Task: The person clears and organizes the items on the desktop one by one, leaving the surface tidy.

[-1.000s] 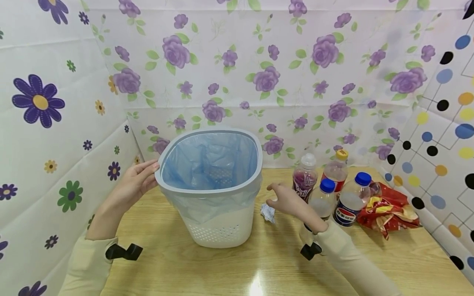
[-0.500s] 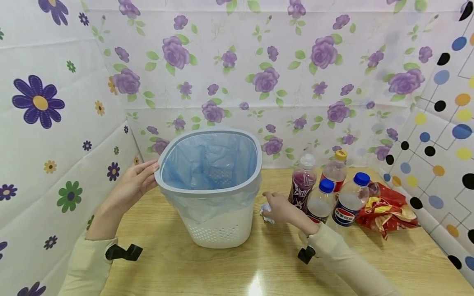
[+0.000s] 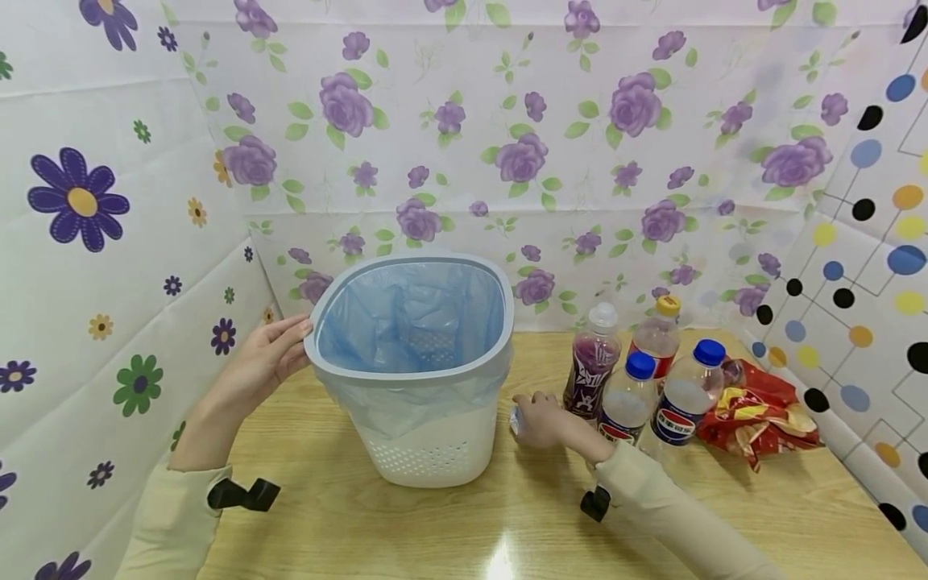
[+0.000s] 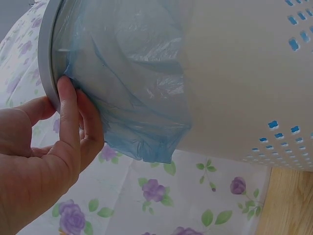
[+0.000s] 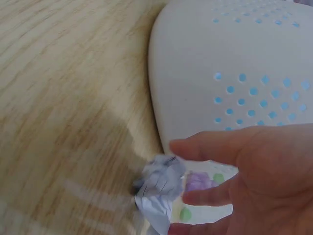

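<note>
A white trash bin (image 3: pixel 435 451) with a perforated lower wall, a grey rim and a blue plastic liner (image 3: pixel 362 322) stands upright on the table. My left hand (image 3: pixel 268 354) pinches the left side of its rim (image 4: pixel 46 58), fingertips against the folded-over liner. Right of the bin, my right hand (image 3: pixel 544 420) reaches down with its fingers bent round a crumpled piece of white paper (image 5: pixel 161 191). In the right wrist view, thumb and fingertips lie at the paper's edges, low over the wood. From the head view, the hand hides most of the paper.
Close right of my right hand stand a purple drink bottle (image 3: pixel 589 362), a blue-capped bottle (image 3: pixel 629 395), a yellow-capped bottle (image 3: pixel 656 334) and a Pepsi bottle (image 3: pixel 685 395). A crumpled red snack bag (image 3: pixel 761 411) lies beyond them. Floral sheets enclose the wooden table (image 3: pixel 348 532).
My right hand has come down and slightly left onto the crumpled paper, its fingers bending round it. My left hand and the bin have stayed in place.
</note>
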`<move>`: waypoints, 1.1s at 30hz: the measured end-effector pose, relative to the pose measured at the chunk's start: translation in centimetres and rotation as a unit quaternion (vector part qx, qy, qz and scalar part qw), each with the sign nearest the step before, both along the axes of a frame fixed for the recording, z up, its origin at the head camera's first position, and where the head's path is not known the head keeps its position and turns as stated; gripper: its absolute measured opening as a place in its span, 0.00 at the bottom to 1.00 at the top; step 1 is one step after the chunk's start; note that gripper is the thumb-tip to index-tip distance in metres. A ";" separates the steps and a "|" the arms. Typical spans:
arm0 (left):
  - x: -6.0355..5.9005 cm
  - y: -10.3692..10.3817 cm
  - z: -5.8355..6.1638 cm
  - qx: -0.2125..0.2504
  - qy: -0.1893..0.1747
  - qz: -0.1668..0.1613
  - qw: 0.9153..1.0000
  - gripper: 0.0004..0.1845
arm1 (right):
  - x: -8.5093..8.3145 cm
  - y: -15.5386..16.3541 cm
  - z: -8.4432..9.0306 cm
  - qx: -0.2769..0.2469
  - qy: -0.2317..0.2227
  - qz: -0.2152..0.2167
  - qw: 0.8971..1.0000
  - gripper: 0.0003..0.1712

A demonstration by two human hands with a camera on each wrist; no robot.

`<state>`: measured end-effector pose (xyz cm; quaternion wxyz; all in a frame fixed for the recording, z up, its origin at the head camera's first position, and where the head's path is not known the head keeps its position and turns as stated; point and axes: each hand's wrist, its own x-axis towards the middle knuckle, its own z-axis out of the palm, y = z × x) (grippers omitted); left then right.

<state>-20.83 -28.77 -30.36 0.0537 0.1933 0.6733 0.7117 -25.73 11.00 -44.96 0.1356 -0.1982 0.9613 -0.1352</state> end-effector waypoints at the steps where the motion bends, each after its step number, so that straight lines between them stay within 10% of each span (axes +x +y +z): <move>1: 0.0 0.0 0.0 0.000 0.001 -0.001 1.000 0.35 | 0.1 0.0 0.0 0.009 -0.001 0.004 1.000 0.36; 33: 0.0 0.0 -0.2 0.008 -0.002 0.003 1.000 0.24 | 0.6 0.4 1.1 -0.006 -0.007 0.017 1.000 0.25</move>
